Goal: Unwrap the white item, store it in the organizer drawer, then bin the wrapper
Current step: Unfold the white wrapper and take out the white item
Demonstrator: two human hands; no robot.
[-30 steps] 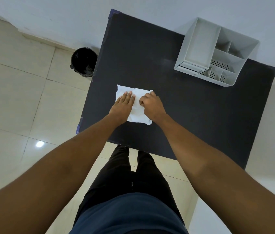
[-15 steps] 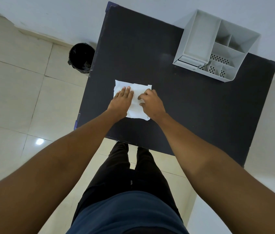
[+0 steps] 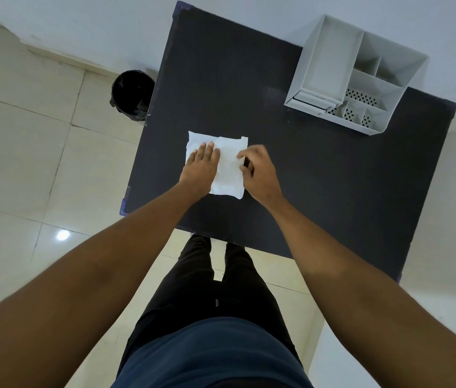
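I see a matte black desk (image 3: 319,177) with blue corner tape. A plain white wrapper (image 3: 228,163) lies near its left edge. The organizer (image 3: 330,60) at the far right corner is light grey, with dark perforation dots. The bin (image 3: 131,93) is black; the floor tiles (image 3: 25,149) are cream.

A black table (image 3: 319,175) stands against a pale wall (image 3: 87,26), blue tape at its left corners. Cream tiles cover the floor (image 3: 20,152), grout lines showing, and a bright light spot (image 3: 62,235) glints off one tile lower left.
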